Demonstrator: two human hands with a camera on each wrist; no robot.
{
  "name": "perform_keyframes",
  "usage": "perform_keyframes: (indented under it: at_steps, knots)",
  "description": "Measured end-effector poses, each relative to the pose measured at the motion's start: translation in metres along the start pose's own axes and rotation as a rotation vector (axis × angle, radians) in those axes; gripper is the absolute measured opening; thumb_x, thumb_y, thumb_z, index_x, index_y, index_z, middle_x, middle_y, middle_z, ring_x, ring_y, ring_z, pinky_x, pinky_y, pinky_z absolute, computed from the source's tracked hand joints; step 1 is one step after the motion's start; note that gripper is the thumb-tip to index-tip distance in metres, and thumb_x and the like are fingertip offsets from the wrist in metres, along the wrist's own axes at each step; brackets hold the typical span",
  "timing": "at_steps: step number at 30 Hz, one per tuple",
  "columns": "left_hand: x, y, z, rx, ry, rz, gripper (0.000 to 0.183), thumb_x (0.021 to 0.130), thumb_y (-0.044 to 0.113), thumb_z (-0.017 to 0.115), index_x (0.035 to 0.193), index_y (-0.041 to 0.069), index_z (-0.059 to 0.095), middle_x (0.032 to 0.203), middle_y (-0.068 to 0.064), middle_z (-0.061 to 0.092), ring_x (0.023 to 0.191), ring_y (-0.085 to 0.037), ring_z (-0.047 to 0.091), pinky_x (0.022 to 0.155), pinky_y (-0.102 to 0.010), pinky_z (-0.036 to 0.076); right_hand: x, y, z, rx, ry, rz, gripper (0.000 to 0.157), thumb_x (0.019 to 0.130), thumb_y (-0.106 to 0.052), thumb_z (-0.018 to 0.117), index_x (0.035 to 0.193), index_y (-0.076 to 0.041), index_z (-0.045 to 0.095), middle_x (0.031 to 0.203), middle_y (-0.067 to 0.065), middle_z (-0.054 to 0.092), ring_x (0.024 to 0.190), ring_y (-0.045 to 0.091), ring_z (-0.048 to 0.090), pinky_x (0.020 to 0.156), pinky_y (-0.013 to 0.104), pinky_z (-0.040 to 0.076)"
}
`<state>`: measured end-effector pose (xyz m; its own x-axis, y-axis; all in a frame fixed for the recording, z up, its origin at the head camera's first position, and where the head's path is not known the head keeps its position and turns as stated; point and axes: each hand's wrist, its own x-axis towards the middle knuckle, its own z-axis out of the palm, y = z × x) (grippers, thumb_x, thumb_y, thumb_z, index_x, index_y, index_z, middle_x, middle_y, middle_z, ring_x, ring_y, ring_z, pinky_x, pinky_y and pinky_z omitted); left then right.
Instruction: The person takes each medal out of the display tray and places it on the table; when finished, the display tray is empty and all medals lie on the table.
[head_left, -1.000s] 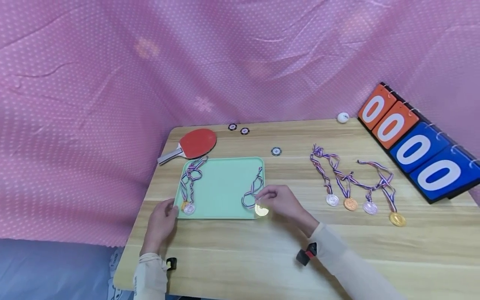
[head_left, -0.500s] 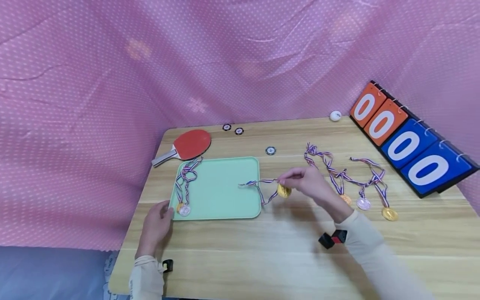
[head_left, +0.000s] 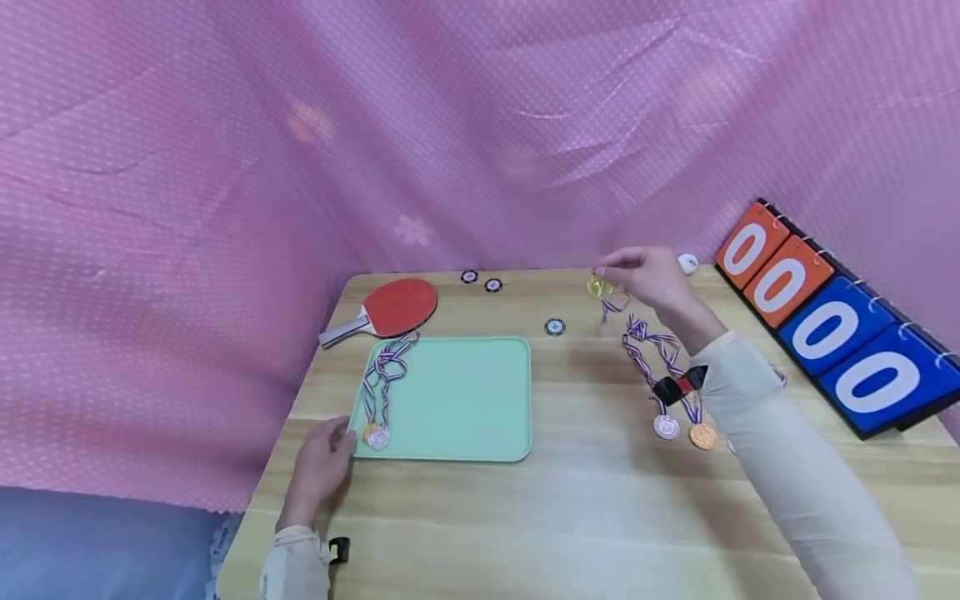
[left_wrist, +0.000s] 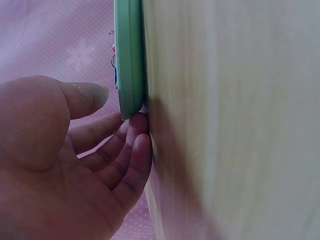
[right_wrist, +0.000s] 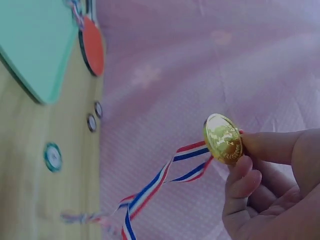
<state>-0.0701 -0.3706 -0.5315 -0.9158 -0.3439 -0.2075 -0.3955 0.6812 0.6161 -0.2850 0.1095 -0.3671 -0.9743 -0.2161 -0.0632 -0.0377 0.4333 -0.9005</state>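
- One thumb and the fingers of the right hand [head_left: 652, 282] are clamping a gold medal [head_left: 599, 286] by its edge, at nine o'clock from that hand.
- Its striped ribbon [right_wrist: 152, 186] is trailing loose; the medal is hanging above the table [head_left: 585, 508], at two o'clock from the green tray [head_left: 461, 400].
- At the tray's eight o'clock corner, the left hand [head_left: 322, 460] is bending its fingers loosely, touching the edge, thumb standing apart from them.
- Inside, at eight o'clock, a yellowish medal [head_left: 369, 430] and a silver medal [head_left: 378, 438] are lying together.
- Beyond the rim, a red bat [head_left: 402, 307] is lying at eleven o'clock.
- Two dark chips [head_left: 469, 277] are lying near half past twelve, another chip [head_left: 555, 327] at two.
- Near three o'clock, a bronze medal [head_left: 703, 436] is lying, and a scoreboard [head_left: 832, 321] is standing farther out, showing four zeros.
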Motion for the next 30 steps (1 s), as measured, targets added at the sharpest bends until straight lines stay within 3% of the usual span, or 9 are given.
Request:
perform_keyframes:
  at_steps: [5,7,13,17,21,26,30]
  knots:
    - [-0.004,-0.001,0.006,0.023,-0.001,0.018,0.05,0.102,0.034,0.046,0.146,0.01,0.042,0.137,-0.018,0.051,0.124,-0.037,0.051,0.104,-0.059,0.042,0.006,0.021,-0.002,-0.017,0.049,-0.001,0.029,0.09,-0.027,0.069,0.113,-0.009,0.071,0.099,-0.008,0.072,0.087,0.014,0.058,0.072,0.024,0.049]
    - [-0.004,0.0,0.005,0.031,0.005,0.03,0.05,0.102,0.034,0.046,0.145,0.009,0.043,0.135,-0.018,0.053,0.122,-0.036,0.052,0.103,-0.058,0.043,0.004,0.038,0.001,-0.016,0.026,0.032,0.031,0.09,-0.026,0.069,0.115,-0.007,0.07,0.1,-0.006,0.072,0.085,0.013,0.058,0.069,0.021,0.049]
    - [-0.002,0.004,0.001,0.042,0.016,0.063,0.049,0.102,0.032,0.046,0.145,0.008,0.043,0.131,-0.019,0.054,0.12,-0.036,0.052,0.102,-0.058,0.043,-0.011,0.091,0.015,-0.036,-0.079,0.142,0.032,0.093,-0.02,0.065,0.118,0.0,0.067,0.118,0.015,0.069,0.088,0.005,0.061,0.078,0.019,0.053]
    - [0.001,0.007,-0.001,0.039,0.01,0.056,0.05,0.102,0.032,0.045,0.146,0.009,0.042,0.134,-0.019,0.052,0.122,-0.037,0.051,0.104,-0.059,0.042,-0.022,0.111,0.02,-0.093,-0.127,0.174,0.026,0.092,-0.014,0.063,0.114,-0.001,0.069,0.115,0.019,0.067,0.076,0.007,0.06,0.067,0.023,0.055]
    - [0.003,0.008,-0.001,0.043,0.018,0.055,0.05,0.102,0.033,0.045,0.146,0.009,0.042,0.134,-0.019,0.052,0.121,-0.037,0.052,0.102,-0.059,0.043,-0.031,0.12,0.021,-0.193,-0.141,0.145,0.022,0.09,-0.013,0.065,0.108,-0.002,0.072,0.106,0.017,0.069,0.069,0.013,0.059,0.057,0.025,0.051]
    - [0.005,0.006,0.002,0.053,0.025,0.047,0.05,0.102,0.032,0.045,0.145,0.007,0.043,0.131,-0.019,0.053,0.117,-0.035,0.053,0.101,-0.057,0.044,-0.038,0.128,0.024,-0.365,-0.11,0.007,0.013,0.087,-0.011,0.067,0.095,-0.006,0.077,0.09,0.011,0.074,0.068,0.013,0.058,0.055,0.022,0.048]
    - [0.004,0.003,0.004,0.045,0.019,0.02,0.05,0.102,0.031,0.045,0.146,0.008,0.042,0.134,-0.018,0.051,0.119,-0.034,0.051,0.101,-0.057,0.043,-0.043,0.134,0.028,-0.44,-0.108,-0.079,0.011,0.084,-0.007,0.066,0.087,-0.009,0.077,0.081,0.006,0.075,0.066,0.011,0.057,0.059,0.023,0.047]
